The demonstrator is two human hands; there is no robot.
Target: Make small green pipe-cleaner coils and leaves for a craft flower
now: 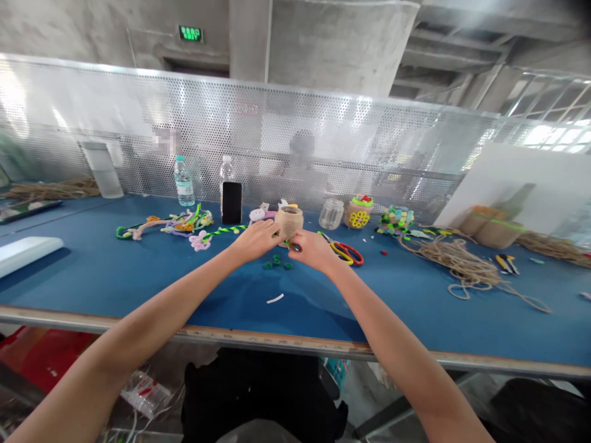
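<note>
While two hands [259, 240] touch one jar [289, 220], two bottles [184, 186] stand behind.

High up in front of the grey wall [92, 31] there is a dark exit sign [190, 34] with bright green writing. The bottom line looks like "EXIT". A row of Chinese writing sits above it, but it is too fuzzy to read for sure. The water bottle [184, 181] with the blue-green cap has a label [185, 188], and its words are too small to read.
</note>
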